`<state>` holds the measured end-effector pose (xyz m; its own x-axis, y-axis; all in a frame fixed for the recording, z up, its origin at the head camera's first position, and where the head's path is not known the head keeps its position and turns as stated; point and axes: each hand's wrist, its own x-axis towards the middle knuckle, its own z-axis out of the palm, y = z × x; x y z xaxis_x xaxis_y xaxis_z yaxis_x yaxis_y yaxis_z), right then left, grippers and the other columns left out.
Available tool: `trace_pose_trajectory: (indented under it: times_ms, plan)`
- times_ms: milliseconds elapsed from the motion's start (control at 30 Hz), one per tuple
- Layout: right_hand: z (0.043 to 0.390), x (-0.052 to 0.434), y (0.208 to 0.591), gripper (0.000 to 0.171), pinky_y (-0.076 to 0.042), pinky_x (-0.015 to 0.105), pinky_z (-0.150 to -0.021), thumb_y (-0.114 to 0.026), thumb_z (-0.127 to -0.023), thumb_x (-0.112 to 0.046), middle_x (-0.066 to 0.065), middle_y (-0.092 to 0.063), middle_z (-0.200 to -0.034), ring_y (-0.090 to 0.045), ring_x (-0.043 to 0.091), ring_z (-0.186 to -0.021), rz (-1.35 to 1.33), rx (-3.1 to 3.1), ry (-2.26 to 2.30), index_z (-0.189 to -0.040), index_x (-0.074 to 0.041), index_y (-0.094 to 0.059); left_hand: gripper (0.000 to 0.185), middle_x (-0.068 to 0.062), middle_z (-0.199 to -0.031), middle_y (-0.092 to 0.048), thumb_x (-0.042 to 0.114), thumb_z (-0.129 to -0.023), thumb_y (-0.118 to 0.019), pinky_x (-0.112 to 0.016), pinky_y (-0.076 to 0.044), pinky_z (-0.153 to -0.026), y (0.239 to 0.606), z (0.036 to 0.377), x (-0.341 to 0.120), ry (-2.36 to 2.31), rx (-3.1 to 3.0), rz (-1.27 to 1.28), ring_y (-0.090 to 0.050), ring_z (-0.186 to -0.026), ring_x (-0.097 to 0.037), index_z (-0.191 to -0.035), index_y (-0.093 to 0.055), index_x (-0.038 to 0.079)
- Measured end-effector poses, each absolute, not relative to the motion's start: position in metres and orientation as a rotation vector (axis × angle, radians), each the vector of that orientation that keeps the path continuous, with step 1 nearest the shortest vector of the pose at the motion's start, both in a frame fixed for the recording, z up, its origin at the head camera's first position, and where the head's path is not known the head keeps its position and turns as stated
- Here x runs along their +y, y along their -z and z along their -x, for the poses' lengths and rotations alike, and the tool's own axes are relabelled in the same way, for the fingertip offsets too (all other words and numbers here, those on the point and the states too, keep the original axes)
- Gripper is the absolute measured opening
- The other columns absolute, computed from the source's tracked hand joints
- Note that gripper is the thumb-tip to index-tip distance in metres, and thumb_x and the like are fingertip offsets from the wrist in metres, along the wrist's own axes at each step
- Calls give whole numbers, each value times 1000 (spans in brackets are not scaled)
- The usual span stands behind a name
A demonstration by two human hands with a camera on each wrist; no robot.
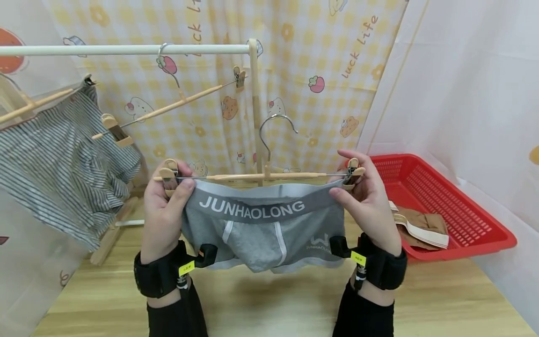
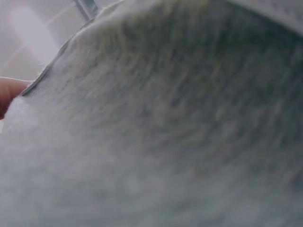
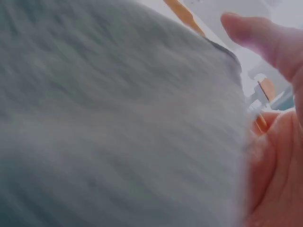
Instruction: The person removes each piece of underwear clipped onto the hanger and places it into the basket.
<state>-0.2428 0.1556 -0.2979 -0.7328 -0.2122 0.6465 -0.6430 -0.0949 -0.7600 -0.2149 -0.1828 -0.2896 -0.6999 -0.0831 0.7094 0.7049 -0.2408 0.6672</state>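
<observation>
Grey boxer briefs (image 1: pixel 261 229) with a lettered waistband hang from a wooden clip hanger (image 1: pixel 257 177) that I hold in front of me. My left hand (image 1: pixel 166 206) pinches the waistband's left end at the hanger's left clip (image 1: pixel 168 177). At the right clip (image 1: pixel 353 174), my right hand (image 1: pixel 366 196) pinches the other end. Grey fabric (image 2: pixel 165 123) fills the left wrist view, with a fingertip (image 2: pixel 9 92) at its edge. The right wrist view shows the grey fabric (image 3: pixel 118 118) and my fingers (image 3: pixel 265 40).
A white rail (image 1: pixel 126 49) carries an empty clip hanger (image 1: pixel 168 108) and, at far left, striped shorts (image 1: pixel 59 164). A red basket (image 1: pixel 459 206) with brown and beige garments (image 1: pixel 421 224) sits at right on the wooden floor (image 1: pixel 273 299). A patterned curtain (image 1: pixel 303 70) hangs behind.
</observation>
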Motion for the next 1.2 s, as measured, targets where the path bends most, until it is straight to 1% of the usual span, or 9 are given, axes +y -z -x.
trace_pose_trajectory:
  times_ms: [100,233,467,533,633,700,800,900,1200]
  plan:
    - [243,150,297,62,-48,23,-65,-70,-85,9,17,-58,-99,-62,20,-84,-836,-1836,-1854,-140,-6,-46,5,-10,-90,-58,-5,-96,-55,-21,-45,-65,290,215,-179,1990,-1490,784,-55,-77,-14,-99,-54,0]
    - [244,143,296,60,-48,22,-63,-73,-81,11,16,-55,-94,-58,18,-77,-714,-1793,-1803,-134,-6,-50,5,-10,-88,-60,-5,-96,-54,-22,-46,-64,290,216,-176,2006,-1468,815,-56,-76,-15,-97,-53,-1]
    - [244,141,301,30,-44,23,-66,-54,-97,0,11,-57,-91,-57,19,-78,-792,-1699,-1819,-127,0,-54,8,-9,-87,-60,-6,-95,-49,-23,-46,-64,295,215,-177,2026,-1457,819,-56,-74,-15,-94,-52,1]
    - [244,142,301,26,-42,24,-62,-47,-102,-7,12,-57,-89,-57,20,-77,-822,-1682,-1826,-125,0,-54,5,-9,-86,-61,2,-97,-54,-23,-46,-63,296,216,-177,2036,-1435,823,-56,-73,-16,-93,-52,3]
    - [245,141,298,27,-43,25,-60,-41,-105,-16,14,-57,-89,-57,21,-77,-851,-1658,-1832,-122,0,-55,28,-11,-82,-61,27,-98,-62,-24,-45,-60,296,220,-176,2042,-1373,822,-55,-69,-17,-90,-51,2]
    - [245,141,296,27,-42,25,-58,-43,-105,-18,14,-57,-88,-56,21,-76,-859,-1633,-1836,-120,1,-56,45,-12,-79,-60,43,-96,-63,-24,-44,-58,294,222,-174,2034,-1324,815,-54,-66,-18,-87,-50,1]
    - [245,142,295,29,-46,25,-59,-49,-104,-20,14,-60,-88,-57,22,-75,-883,-1565,-1867,-118,4,-58,54,-12,-73,-57,53,-95,-59,-24,-42,-54,293,224,-170,2003,-1269,772,-52,-62,-18,-83,-49,1]
    - [244,145,296,31,-48,26,-61,-54,-102,-20,14,-63,-86,-58,22,-76,-877,-1496,-1890,-115,8,-61,56,-11,-69,-54,54,-94,-59,-23,-39,-51,293,224,-165,1998,-1221,710,-49,-59,-18,-80,-48,1]
    - [245,146,298,36,-42,23,-49,-64,-96,-24,12,-66,-78,-56,17,-66,-922,-1384,-1995,-101,12,-69,57,-9,-63,-50,54,-93,-61,-23,-38,-48,292,224,-158,1986,-1140,651,-45,-54,-17,-77,-47,1]
